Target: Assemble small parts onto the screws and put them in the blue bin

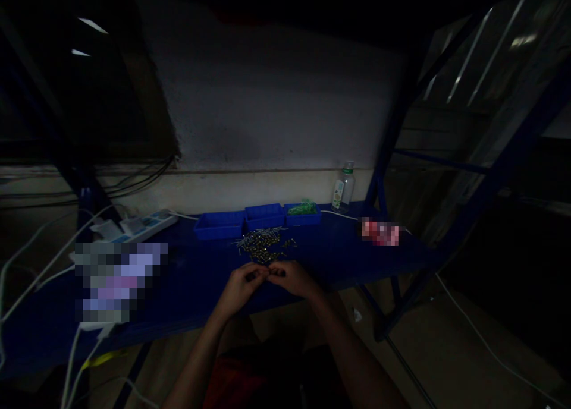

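Observation:
My left hand (242, 286) and my right hand (291, 277) meet at the fingertips above the front part of the blue table (191, 284). Both are closed in a pinch; what lies between the fingers is too small and dark to make out. Just beyond them is a pile of small metal parts (263, 244), brass-coloured at the front and silvery, pin-like at the back left. A few loose pieces (289, 243) lie to the right of the pile.
Behind the pile stand three blue bins: a left bin (218, 226), a middle bin (264, 216) and a right bin (303, 219) holding green material (304, 207). A clear bottle (343, 189) stands back right. A power strip (147, 226) with cables lies left, near a blurred-out object (120, 281).

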Demonstrator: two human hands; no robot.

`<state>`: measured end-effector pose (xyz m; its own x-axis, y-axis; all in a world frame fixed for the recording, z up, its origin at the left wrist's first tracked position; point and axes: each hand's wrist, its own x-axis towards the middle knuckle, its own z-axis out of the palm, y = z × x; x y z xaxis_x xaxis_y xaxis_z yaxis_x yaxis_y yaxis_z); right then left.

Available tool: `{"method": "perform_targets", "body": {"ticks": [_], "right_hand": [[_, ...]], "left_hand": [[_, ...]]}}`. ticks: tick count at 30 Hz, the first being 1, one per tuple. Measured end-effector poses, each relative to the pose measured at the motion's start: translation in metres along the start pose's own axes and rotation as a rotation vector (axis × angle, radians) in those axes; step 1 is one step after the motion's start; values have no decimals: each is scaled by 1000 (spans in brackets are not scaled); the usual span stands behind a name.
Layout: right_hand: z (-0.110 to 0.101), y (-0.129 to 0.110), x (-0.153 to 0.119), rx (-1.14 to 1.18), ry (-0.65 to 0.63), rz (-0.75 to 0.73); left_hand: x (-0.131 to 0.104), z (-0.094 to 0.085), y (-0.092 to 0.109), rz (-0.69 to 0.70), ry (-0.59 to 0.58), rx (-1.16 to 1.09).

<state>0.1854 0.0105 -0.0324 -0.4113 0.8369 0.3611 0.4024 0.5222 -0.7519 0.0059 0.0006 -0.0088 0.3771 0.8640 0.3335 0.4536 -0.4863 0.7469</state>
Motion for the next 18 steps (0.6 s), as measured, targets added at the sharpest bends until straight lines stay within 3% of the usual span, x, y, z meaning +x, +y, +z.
{"method": "perform_targets", "body": {"ticks": [4, 11, 18], "right_hand": [[0, -2, 0, 14, 20, -31], [3, 2, 0, 124, 130, 72], [1, 1, -1, 153, 119, 30]], "left_hand": [[0, 1, -1, -31, 21, -25], [1, 3, -4, -73, 46, -28], [6, 2, 2, -96, -112, -46]]}}
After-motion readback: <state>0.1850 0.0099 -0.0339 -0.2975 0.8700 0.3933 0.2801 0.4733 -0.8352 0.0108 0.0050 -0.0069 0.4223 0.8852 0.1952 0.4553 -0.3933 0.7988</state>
